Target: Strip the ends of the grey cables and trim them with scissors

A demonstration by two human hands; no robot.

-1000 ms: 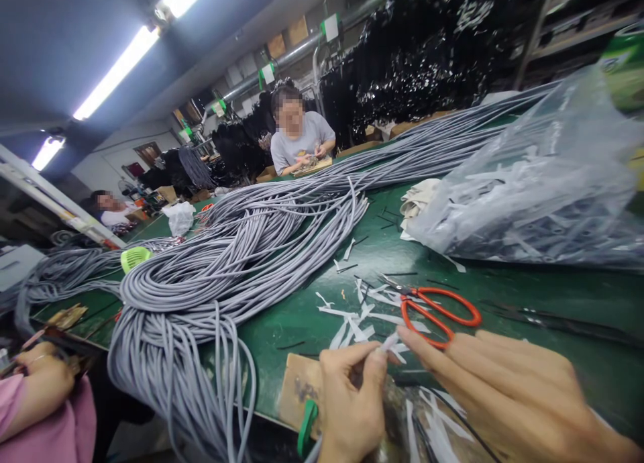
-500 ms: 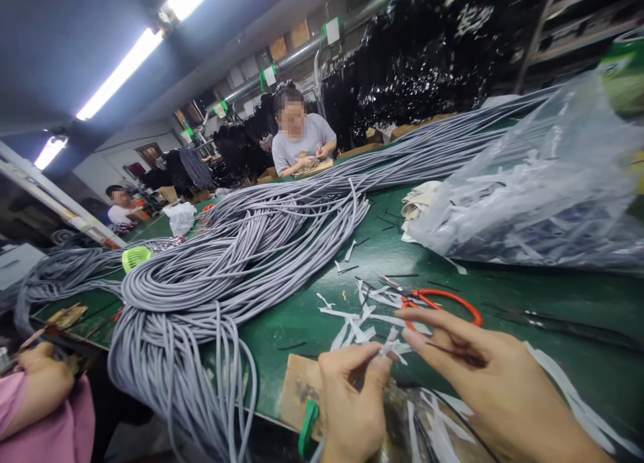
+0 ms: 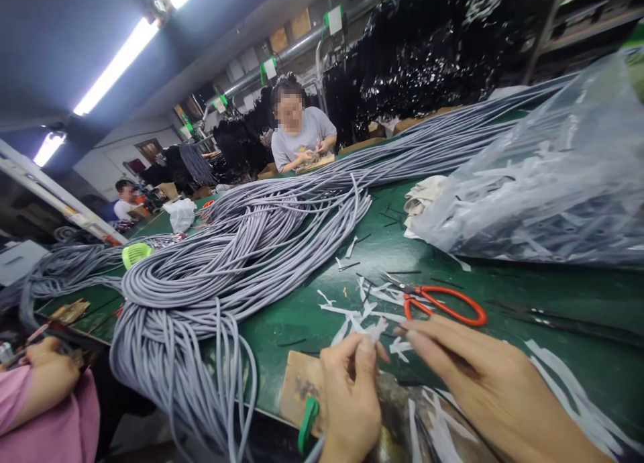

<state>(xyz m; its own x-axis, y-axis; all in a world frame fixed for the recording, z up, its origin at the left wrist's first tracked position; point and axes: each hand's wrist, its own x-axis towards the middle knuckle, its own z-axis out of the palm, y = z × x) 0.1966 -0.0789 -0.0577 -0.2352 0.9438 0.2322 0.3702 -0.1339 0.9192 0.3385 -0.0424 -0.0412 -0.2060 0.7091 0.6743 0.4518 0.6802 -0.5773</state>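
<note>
My left hand (image 3: 351, 396) is closed in a pinch, thumb against fingers. A whitish, frayed tip (image 3: 376, 329) sticks out above its fingertips, and a short length of grey cable (image 3: 316, 451) shows beneath the hand. Just to the right, my right hand (image 3: 473, 376) has its thumb and fingertips pressed together; whatever lies between them is too small to make out. A thin black strand runs below that palm. Red-handled scissors (image 3: 455, 305) lie right behind the right hand. White strips (image 3: 347, 312) are scattered beyond the left fingertips.
A big bundle of grey cables (image 3: 201, 275) covers the table's left and back. At right stand a clear plastic bag (image 3: 543, 201) of scraps and dark shears (image 3: 568, 322). A wooden block (image 3: 302, 382) with a green clip (image 3: 308, 426) sits near the edge. Co-workers sit across and at left.
The left fingers have shifted, and the whitish tip now points up more. My right fingertips have come together in a closer pinch. The view has shifted slightly.
</note>
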